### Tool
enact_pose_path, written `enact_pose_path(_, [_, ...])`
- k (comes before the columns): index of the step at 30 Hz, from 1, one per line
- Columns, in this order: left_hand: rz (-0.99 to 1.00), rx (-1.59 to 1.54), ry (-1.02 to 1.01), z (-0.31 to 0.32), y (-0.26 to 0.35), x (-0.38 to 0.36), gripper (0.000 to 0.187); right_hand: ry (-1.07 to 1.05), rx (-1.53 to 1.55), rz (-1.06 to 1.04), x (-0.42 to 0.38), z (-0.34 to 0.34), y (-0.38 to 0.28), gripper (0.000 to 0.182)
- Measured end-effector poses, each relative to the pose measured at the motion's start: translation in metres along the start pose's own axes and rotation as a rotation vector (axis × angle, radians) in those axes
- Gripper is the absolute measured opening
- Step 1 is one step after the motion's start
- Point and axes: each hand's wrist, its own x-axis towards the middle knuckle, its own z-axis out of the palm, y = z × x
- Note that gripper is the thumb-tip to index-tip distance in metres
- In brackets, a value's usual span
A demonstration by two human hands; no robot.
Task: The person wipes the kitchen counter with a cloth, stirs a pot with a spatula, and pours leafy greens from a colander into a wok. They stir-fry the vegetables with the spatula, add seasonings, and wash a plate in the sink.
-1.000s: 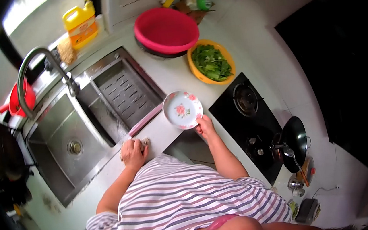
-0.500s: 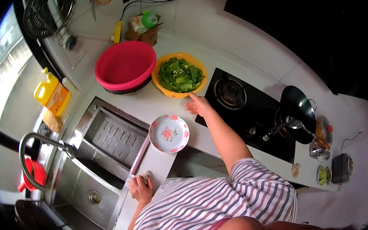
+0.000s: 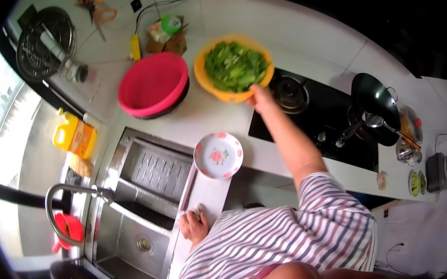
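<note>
From left to right there are 1 red dipper [image 3: 70, 229], 1 yellow jug [image 3: 75, 135], 1 curved faucet [image 3: 54, 196] and 1 metal sink [image 3: 132, 258] with a slotted tray [image 3: 153, 170] in it. Next come 1 pink basin [image 3: 153, 82] on 1 dark basin [image 3: 168, 110], 1 crumpled cloth [image 3: 198, 211], 1 flowered plate [image 3: 218, 156] and 1 yellow basin [image 3: 224, 94] of green leaves [image 3: 236, 66]. Past them are 1 black stove [image 3: 309, 125], 1 wok [image 3: 375, 104], 1 ladle [image 3: 375, 120] and 2 small dishes of green pieces [image 3: 418, 183].

The left hand [image 3: 193, 227] rests at the near edge of the surface [image 3: 244, 126], beside the sink. Its fingers [image 3: 184, 220] are curled over the cloth, part of which pokes out beyond them. The plate lies flat on the surface, between the 2 hands and apart from both.

The right hand [image 3: 262, 100] is at the near rim of the yellow basin, its fingers [image 3: 253, 89] closed on that rim. The leaves lie inside, just beyond the fingers; blur hides whether the basin touches the surface.
</note>
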Motion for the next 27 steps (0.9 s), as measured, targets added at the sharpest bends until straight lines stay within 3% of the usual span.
enact_pose_path(5, [0.008, -0.009, -0.021, -0.003, -0.003, 0.002, 0.028, -0.057, -0.158, -0.137, -0.086, 0.012, -0.090, 0.019])
enact_pose_path(9, [0.066, -0.042, 0.014, -0.005, -0.008, 0.003, 0.025, -0.183, -0.225, -0.060, -0.128, 0.012, -0.090, 0.019])
enact_pose_path(11, [-0.060, -0.228, -0.032, -0.012, -0.010, 0.006, 0.022, -0.294, -0.189, 0.062, -0.155, 0.013, -0.071, 0.019])
enact_pose_path(13, [-0.213, -0.445, -0.206, -0.016, -0.032, 0.014, 0.024, -0.401, -0.149, 0.194, -0.187, 0.015, -0.050, 0.019])
enact_pose_path(17, [-0.163, -0.989, -0.422, -0.083, -0.028, 0.029, 0.057, -0.473, -0.245, 0.339, -0.262, 0.038, -0.002, 0.019])
enact_pose_path(19, [-0.525, -1.447, -0.525, -0.133, -0.017, 0.045, 0.053, -0.555, -0.414, 0.355, -0.283, 0.047, 0.028, 0.018])
enact_pose_path(20, [-0.533, -1.641, -0.526, -0.149, -0.020, 0.043, 0.051, -0.629, -0.476, 0.324, -0.289, 0.051, 0.049, 0.020])
enact_pose_path(21, [-0.541, -1.836, -0.518, -0.161, -0.027, 0.039, 0.049, -0.704, -0.539, 0.294, -0.296, 0.056, 0.069, 0.021])
enact_pose_path(22, [-0.659, -1.748, -0.519, -0.168, -0.037, 0.036, 0.046, -0.764, -0.581, 0.300, -0.310, 0.063, 0.079, 0.023])
enact_pose_path(23, [-0.659, -1.750, -0.513, -0.164, -0.049, 0.028, 0.046, -0.824, -0.623, 0.303, -0.321, 0.069, 0.086, 0.024])
enact_pose_path(25, [-0.848, -1.613, -0.142, -0.144, -0.081, 0.005, 0.046, -0.981, -0.654, 0.339, -0.330, 0.077, 0.101, 0.029])
enact_pose_path(27, [-0.731, -1.599, 0.020, -0.142, -0.118, -0.021, 0.046, -1.241, -0.494, 0.487, -0.336, 0.081, 0.091, 0.038])
